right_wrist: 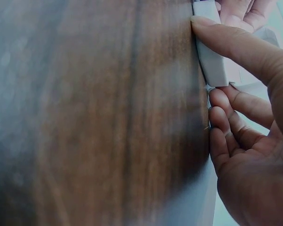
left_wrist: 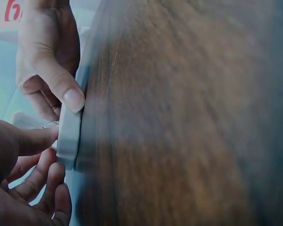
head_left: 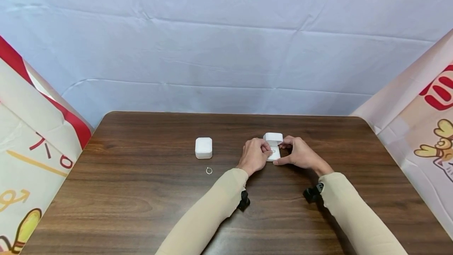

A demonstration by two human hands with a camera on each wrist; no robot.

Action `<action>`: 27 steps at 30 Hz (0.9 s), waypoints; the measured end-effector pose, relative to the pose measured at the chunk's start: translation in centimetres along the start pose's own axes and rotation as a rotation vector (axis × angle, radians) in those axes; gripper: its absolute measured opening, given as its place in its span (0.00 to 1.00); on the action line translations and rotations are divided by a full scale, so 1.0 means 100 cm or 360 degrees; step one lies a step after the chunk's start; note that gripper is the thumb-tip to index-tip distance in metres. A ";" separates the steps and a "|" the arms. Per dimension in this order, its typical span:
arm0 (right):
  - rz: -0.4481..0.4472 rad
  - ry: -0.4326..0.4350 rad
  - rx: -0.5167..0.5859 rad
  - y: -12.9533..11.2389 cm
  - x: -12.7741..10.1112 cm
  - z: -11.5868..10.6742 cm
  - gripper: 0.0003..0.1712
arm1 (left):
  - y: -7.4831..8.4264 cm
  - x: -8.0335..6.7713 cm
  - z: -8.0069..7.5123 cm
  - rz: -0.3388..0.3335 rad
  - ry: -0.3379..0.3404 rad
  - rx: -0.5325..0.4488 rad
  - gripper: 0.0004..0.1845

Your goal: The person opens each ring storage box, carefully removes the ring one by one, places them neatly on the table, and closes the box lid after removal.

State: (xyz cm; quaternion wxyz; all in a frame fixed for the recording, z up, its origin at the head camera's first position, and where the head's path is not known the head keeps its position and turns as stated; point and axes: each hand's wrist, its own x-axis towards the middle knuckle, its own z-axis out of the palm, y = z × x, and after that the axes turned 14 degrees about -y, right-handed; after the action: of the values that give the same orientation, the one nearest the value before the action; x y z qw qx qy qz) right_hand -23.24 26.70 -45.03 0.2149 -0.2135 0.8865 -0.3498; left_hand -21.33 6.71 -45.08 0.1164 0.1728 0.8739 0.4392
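Note:
An open white ring box (head_left: 276, 157) stands on the table with its lid (head_left: 273, 137) raised at the back. My left hand (head_left: 253, 154) is at the box's left side and pinches a ring (left_wrist: 50, 124) between thumb and fingertips, right over the box's insert. Small stones or beads show along the ring's upper edge in the left wrist view; the rest is hidden by the thumb. My right hand (head_left: 300, 154) holds the box from the right, thumb (right_wrist: 216, 30) against the front of the base and fingers near the back corner.
A closed white ring box (head_left: 203, 148) sits to the left on the brown wooden table (head_left: 134, 192). In front of it lies a silver ring (head_left: 207, 172). A pale cloth (head_left: 226, 58) hangs behind the table, with printed cloths at both sides.

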 end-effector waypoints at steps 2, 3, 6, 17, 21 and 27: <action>0.0001 -0.0001 0.0003 0.000 0.000 0.000 0.25 | 0.000 0.000 0.000 0.0008 0.0002 -0.0009 0.08; 0.0001 -0.0001 0.0004 0.000 0.000 0.000 0.25 | 0.000 0.000 0.000 0.0011 0.0000 -0.0014 0.08; 0.0003 0.0000 0.0006 0.000 0.000 0.000 0.24 | -0.001 0.000 0.000 0.0015 -0.0004 -0.0018 0.08; -0.0005 0.0002 0.0004 0.001 0.001 0.000 0.24 | 0.001 -0.002 -0.002 0.0005 0.0003 -0.0015 0.07; -0.0009 0.0000 0.0001 0.001 0.001 0.000 0.25 | 0.001 -0.002 -0.002 -0.0005 0.0007 -0.0006 0.08; -0.0010 -0.0005 -0.0008 0.000 0.001 0.000 0.25 | 0.001 -0.002 -0.003 -0.0008 0.0006 -0.0005 0.08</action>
State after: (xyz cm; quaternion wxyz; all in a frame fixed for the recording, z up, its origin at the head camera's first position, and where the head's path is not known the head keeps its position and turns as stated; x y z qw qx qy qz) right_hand -23.29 26.65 -45.08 0.2145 -0.2175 0.8863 -0.3480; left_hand -21.27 6.41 -44.82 0.1162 0.1696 0.8738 0.4407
